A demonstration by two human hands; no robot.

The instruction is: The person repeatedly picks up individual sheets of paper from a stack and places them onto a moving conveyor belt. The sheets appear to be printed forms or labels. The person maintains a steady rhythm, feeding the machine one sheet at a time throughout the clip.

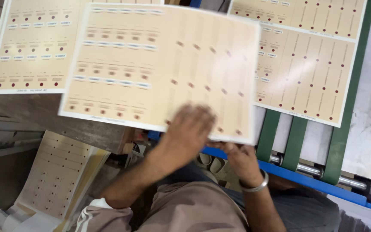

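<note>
Above the green conveyor belts (295,137), both hands, left hand (190,129) & right hand (239,157), had fingers clamped on printed label sheet (159,64), w/ near edge lifted off belts.

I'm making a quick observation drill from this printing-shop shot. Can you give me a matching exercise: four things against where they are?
Things:
1. printed sheet
2. metal bangle
3. green belts
4. stack of sheets

Places:
A. on the right wrist
B. upper left, on the table
C. held at its near edge by both hands
D. over the rollers, inside the blue frame

Pairs: 1-C, 2-A, 3-D, 4-B
</note>
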